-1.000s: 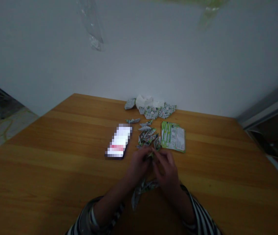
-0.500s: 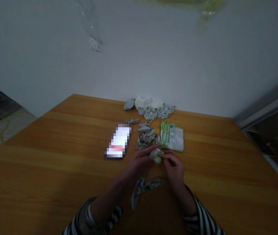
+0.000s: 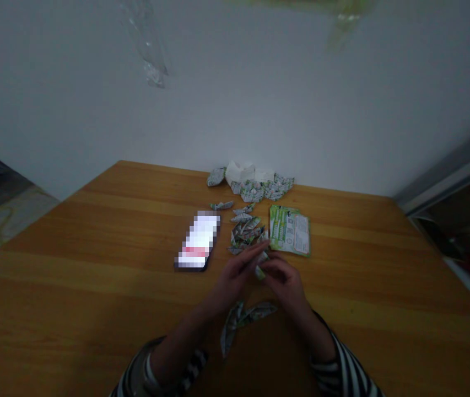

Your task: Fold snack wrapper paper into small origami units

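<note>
Between my two hands is a small folded piece of printed paper (image 3: 260,271), white and green, mostly covered by fingers. My left hand (image 3: 237,271) presses on its left side with straight fingers held together. My right hand (image 3: 286,280) pinches it from the right. Just beyond my fingers lies a group of folded paper pieces (image 3: 246,231) with printed text. Nearer to me, between my forearms, two long folded paper strips (image 3: 230,328) meet in a V on the table. A stack of green and white printed sheets (image 3: 290,231) lies beyond my right hand.
A phone (image 3: 198,242) with a lit, blurred screen lies left of the folded pieces. Crumpled printed paper and white tissue (image 3: 241,172) rest against the wall (image 3: 235,99) at the back of the wooden table (image 3: 114,237). A metal-edged shelf (image 3: 458,182) stands at the right.
My hands have come closer together around the folded paper, which now shows less. The right hand has shifted slightly left. The other papers and the phone keep their places on the table.
</note>
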`<state>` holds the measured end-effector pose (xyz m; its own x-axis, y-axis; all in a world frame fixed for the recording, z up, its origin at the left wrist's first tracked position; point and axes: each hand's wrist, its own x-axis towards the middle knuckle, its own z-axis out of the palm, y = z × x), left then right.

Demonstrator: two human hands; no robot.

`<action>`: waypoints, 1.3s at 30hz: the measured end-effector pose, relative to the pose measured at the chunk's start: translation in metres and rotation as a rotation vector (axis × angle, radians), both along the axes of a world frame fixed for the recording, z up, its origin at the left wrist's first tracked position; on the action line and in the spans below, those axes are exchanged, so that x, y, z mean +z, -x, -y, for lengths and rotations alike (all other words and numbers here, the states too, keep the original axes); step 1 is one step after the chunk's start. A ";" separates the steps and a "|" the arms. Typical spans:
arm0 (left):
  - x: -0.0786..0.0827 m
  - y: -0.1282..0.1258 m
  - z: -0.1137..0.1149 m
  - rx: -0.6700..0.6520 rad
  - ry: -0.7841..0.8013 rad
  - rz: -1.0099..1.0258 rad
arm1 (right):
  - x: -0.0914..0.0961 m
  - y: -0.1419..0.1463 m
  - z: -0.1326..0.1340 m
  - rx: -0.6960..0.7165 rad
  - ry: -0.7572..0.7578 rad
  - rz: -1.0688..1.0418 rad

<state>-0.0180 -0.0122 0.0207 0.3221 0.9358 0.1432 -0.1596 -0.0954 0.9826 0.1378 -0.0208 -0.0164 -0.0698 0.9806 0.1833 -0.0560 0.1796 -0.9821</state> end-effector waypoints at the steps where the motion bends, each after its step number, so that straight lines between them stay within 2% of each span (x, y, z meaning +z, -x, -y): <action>1: 0.000 -0.001 0.001 -0.001 -0.049 -0.036 | -0.001 0.001 -0.001 0.004 0.036 -0.043; 6: 0.000 -0.005 0.006 -0.019 -0.161 -0.123 | -0.004 0.005 -0.007 0.034 0.175 -0.280; 10: -0.005 -0.007 0.008 -0.003 -0.139 -0.113 | -0.003 0.002 -0.006 -0.043 0.203 -0.245; 13: -0.009 -0.007 0.007 0.053 -0.032 -0.052 | 0.001 -0.003 -0.002 -0.197 0.111 -0.089; 16: -0.009 -0.005 0.005 0.066 0.043 -0.046 | 0.007 -0.010 0.002 -0.285 -0.072 0.064; 20: -0.002 -0.004 0.002 0.053 0.116 -0.110 | 0.011 -0.015 0.003 -0.238 -0.285 0.176; 23: 0.000 -0.004 0.000 0.027 0.111 -0.165 | 0.011 -0.015 0.002 -0.165 -0.317 0.206; 28: -0.008 -0.003 -0.001 0.124 -0.054 -0.335 | 0.010 -0.013 -0.001 -0.140 -0.257 0.216; 34: -0.018 -0.003 0.004 0.181 -0.315 -0.523 | 0.011 -0.007 0.001 -0.107 -0.058 0.098; 39: -0.022 -0.004 0.006 0.187 -0.436 -0.659 | 0.008 -0.002 0.003 -0.076 0.084 0.002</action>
<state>-0.0145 -0.0184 -0.0016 0.3111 0.8863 0.3430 0.4950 -0.4592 0.7376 0.1401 -0.0239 -0.0084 0.0046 0.9949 0.1006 -0.0431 0.1007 -0.9940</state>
